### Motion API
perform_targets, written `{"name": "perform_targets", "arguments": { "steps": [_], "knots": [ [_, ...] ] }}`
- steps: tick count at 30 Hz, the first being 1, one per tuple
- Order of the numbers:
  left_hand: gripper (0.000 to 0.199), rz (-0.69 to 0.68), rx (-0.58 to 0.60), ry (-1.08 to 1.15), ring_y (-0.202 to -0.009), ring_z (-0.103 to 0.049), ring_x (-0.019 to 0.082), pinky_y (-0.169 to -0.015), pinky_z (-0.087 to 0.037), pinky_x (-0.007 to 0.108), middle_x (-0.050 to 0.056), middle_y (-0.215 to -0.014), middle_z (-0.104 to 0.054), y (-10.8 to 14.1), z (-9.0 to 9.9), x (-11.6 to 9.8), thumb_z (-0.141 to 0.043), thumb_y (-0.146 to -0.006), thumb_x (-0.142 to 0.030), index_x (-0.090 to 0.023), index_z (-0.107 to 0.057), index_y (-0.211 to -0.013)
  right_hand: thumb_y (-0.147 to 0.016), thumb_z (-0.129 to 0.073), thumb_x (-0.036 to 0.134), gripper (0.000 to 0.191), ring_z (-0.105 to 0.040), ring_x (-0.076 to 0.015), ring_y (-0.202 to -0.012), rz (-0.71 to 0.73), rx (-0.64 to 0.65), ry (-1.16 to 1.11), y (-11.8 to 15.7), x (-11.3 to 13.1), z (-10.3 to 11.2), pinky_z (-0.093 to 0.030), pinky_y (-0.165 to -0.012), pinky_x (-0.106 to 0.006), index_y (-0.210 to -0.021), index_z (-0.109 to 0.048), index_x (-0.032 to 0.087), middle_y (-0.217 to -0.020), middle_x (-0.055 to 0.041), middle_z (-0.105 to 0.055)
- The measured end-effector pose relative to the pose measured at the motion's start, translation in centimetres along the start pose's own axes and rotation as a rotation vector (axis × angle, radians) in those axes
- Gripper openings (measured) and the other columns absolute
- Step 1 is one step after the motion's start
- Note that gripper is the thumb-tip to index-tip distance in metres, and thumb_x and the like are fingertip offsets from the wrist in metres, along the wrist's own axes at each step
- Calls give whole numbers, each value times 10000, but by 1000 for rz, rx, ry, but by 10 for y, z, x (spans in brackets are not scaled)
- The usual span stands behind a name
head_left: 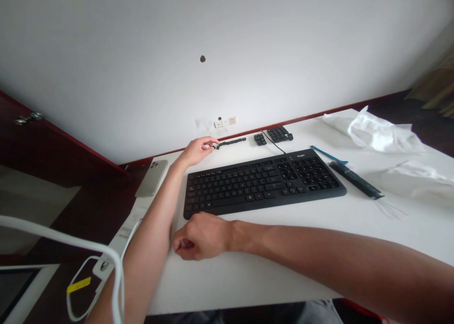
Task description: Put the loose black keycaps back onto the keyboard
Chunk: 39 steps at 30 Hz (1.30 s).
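Head view | left hand [199, 151] bent, cannot tell whether pinching; keycap row [232, 142] just right of it | right hand [204, 236] curled, contents hidden; keyboard [244, 184] just beyond | careless left hand sweep could scatter keycap row

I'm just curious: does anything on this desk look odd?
Yes: loose black keycaps sit in a row and two clusters along the back of the desk, the row beside the left hand. The keyboard looks bare at its number pad, where keys would normally sit.
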<state>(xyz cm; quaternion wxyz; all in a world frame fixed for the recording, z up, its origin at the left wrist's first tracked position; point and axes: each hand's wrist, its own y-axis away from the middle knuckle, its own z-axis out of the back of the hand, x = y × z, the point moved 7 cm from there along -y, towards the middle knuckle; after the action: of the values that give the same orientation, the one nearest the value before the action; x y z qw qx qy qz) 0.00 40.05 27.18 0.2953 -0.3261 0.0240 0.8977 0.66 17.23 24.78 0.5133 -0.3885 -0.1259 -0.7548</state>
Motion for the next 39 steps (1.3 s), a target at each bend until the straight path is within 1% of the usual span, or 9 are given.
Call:
{"name": "perform_targets", "arguments": {
  "steps": [3,6,10,15,18,23,30,35,39],
  "knots": [
    [262,-3,-21,58,-753,-629,147,-775,-510,293,52,-1120,-758,13,-6,-20,-596,-900,-354,-219,-771,-1041,-893,-602,228,130,-592,-109,-669,-4,10,-7,-2,-2,-1,-412,-662,-217,-932,-724,203,-783,43,-720],
    [254,46,-68,158,-783,-670,170,-777,-530,302,63,-1040,-772,34,-15,-30,-664,-878,-391,-199,-764,-1011,-888,-596,258,167,-619,-115,-718,-4,38,-7,-5,-5,-6,-420,-686,-214,-969,-734,209,-857,44,-749],
    [266,146,-171,274,-839,-718,211,-841,-567,345,71,-947,-778,60,-22,-28,-743,-827,-420,-192,-754,-963,-889,-586,284,227,-673,-134,-813,6,56,11,-8,-10,-13,-429,-717,-214,-1013,-763,212,-931,35,-770],
    [304,129,-257,315,-998,-736,229,-957,-578,378,77,-1047,-779,70,-26,-26,-742,-829,-379,-222,-708,-1086,-881,-609,295,201,-680,-120,-787,36,37,23,-10,-10,-13,-429,-688,-194,-962,-780,230,-889,50,-764],
    [229,110,-233,234,-991,-742,226,-976,-577,390,60,-1029,-784,71,-26,-28,-719,-854,-367,-238,-715,-1044,-877,-621,275,177,-666,-117,-758,38,31,31,-10,-9,-12,-420,-665,-197,-948,-778,235,-863,59,-759],
    [168,43,-87,79,-950,-732,227,-973,-563,392,26,-1039,-789,73,-31,-41,-698,-887,-360,-270,-777,-1004,-882,-618,256,202,-653,-117,-765,20,30,20,-7,-7,-10,-420,-693,-201,-975,-793,215,-893,46,-771],
    [142,-47,-84,22,-1008,-696,221,-896,-545,356,27,-1076,-774,70,-35,-49,-662,-904,-283,-276,-781,-981,-896,-596,230,238,-652,-127,-777,36,62,20,-5,-1,-6,-424,-691,-208,-1020,-795,187,-912,19,-772],
    [107,19,-117,38,-924,-702,215,-843,-530,351,18,-997,-786,70,-36,-44,-729,-864,-291,-263,-764,-962,-900,-604,238,221,-686,-136,-819,36,42,24,-5,-4,-9,-445,-738,-210,-1006,-795,205,-933,18,-787],
    [53,-9,-123,53,-929,-700,211,-845,-523,339,13,-975,-787,71,-35,-43,-724,-882,-295,-257,-760,-874,-915,-623,248,212,-702,-138,-826,14,31,22,-5,-4,-8,-450,-734,-210,-1025,-800,211,-952,14,-796]
  ]
}}
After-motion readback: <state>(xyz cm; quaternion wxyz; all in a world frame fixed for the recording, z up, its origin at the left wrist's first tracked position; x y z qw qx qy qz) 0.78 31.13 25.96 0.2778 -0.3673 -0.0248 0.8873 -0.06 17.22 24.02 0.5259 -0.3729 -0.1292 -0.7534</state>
